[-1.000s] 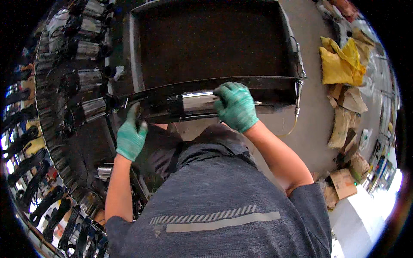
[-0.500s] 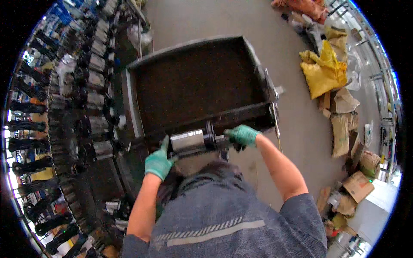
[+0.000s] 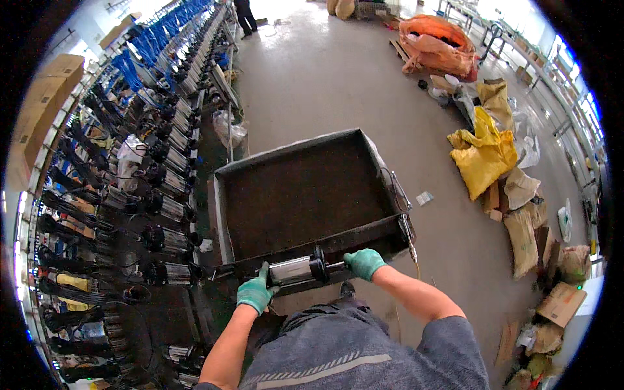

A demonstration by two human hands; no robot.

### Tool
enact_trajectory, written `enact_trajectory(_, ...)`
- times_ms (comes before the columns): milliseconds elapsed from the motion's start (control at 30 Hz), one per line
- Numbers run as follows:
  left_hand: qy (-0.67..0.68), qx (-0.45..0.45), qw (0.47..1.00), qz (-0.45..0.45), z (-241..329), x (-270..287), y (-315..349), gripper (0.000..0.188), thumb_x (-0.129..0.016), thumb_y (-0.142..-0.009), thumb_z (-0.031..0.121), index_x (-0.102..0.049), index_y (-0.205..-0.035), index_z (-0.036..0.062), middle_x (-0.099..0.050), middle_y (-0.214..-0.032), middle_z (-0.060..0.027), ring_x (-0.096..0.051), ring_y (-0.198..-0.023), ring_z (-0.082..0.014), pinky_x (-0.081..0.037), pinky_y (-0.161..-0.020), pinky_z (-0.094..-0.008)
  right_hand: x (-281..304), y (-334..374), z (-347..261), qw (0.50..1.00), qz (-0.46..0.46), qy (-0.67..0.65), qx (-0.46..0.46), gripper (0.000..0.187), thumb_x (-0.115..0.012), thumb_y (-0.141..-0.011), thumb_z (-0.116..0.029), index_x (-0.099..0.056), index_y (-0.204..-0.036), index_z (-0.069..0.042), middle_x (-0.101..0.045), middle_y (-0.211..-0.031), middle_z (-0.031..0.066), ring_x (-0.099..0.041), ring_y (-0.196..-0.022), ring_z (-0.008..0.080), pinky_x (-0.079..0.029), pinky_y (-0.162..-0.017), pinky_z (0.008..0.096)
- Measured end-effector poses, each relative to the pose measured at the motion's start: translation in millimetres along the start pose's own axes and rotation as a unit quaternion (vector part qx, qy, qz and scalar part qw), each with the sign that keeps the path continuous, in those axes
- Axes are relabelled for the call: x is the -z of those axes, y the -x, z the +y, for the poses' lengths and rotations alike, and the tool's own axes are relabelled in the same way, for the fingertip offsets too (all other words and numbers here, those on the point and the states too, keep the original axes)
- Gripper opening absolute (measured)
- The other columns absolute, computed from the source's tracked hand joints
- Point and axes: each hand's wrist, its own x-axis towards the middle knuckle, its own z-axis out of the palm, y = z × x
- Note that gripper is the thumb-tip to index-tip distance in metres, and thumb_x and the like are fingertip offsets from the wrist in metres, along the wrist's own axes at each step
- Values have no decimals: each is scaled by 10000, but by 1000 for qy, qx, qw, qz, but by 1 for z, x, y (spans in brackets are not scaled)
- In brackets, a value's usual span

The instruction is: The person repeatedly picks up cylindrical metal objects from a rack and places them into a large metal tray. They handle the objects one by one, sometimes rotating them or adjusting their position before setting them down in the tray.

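Observation:
A silver cylindrical motor [image 3: 290,270] with a black end flange and a thin metal shaft [image 3: 336,265] lies sideways in front of me, along the near edge of a dark metal tray cart [image 3: 305,244]. Around the motor's left end is my left hand [image 3: 255,294], in a green glove, with one finger pointing up past the casing. My right hand [image 3: 365,263], gloved the same way, closes on the free end of the shaft; its fingertips are partly hidden. The cart's wide bed is dark brown with a raised grey rim.
Racks on the left hold several rows of similar motors [image 3: 170,240] with black and blue cables. To the right lie a yellow sack [image 3: 487,156], brown sacks [image 3: 520,240], cardboard [image 3: 562,304] and a large orange bag [image 3: 439,45]. A person [image 3: 245,16] stands far off.
My view has tilted up, showing more of the floor and racks ahead. My right hand has come closer to the motor, onto its shaft; the left stays at the other end.

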Motion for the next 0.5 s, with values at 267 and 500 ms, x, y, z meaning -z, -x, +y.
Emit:
enact_trajectory(267, 22, 14, 999, -35, 3, 11, 8, 966, -706, -913, 496, -162, -1662, 218, -738, -1140, -214, -731, -994, -379, -562, -901, -498, 11, -16, 13, 904, -232, -343, -102, 500, -593, -1017, -542, -729, -924, -69, -661, -711, 22, -607, -612, 137, -486, -570, 301)
enact_trajectory(500, 36, 18, 998, -45, 12, 17, 12, 1010, -716, -892, 540, -162, -1663, 195, -689, -1270, -226, -690, -1116, -405, -542, -954, -496, -27, -5, 19, 721, -72, -681, -102, 321, -622, -1050, -306, -671, -1253, -63, -682, -946, 14, -601, -742, 127, -510, -663, 305)
